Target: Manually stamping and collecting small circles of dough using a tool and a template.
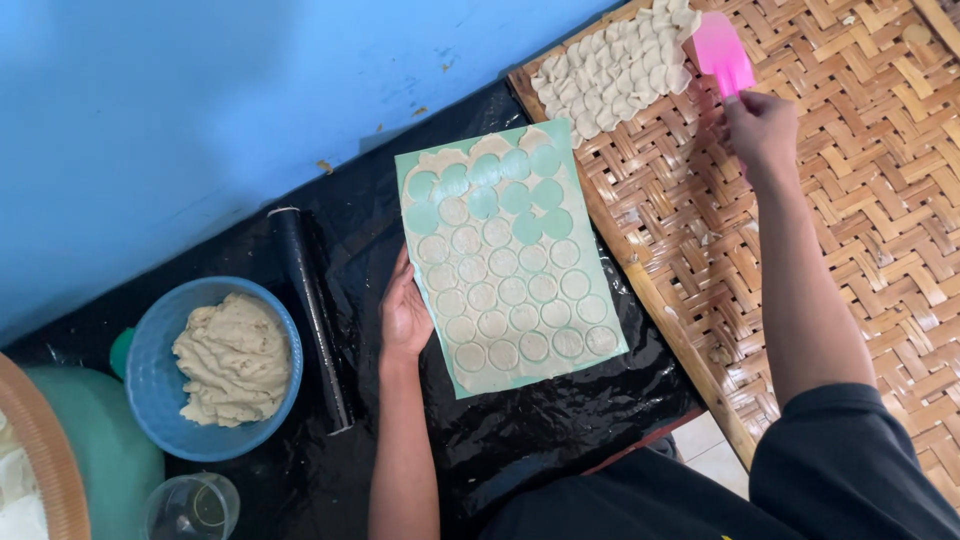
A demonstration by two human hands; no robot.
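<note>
Currently your left hand (405,315) lies flat against the green mat's (612,345) left edge, steadying it; your right hand (760,128) grips the pink spatula (720,50) beyond the mat's far-right corner, over stacked dough rounds (615,70)

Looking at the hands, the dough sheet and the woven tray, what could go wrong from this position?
1. The right hand holds the pink spatula at the edge of the dough rounds on the woven tray; a push could crumple or overlap them.
2. Only the left hand steadies the green mat, so it might slide on the black plastic.
</note>
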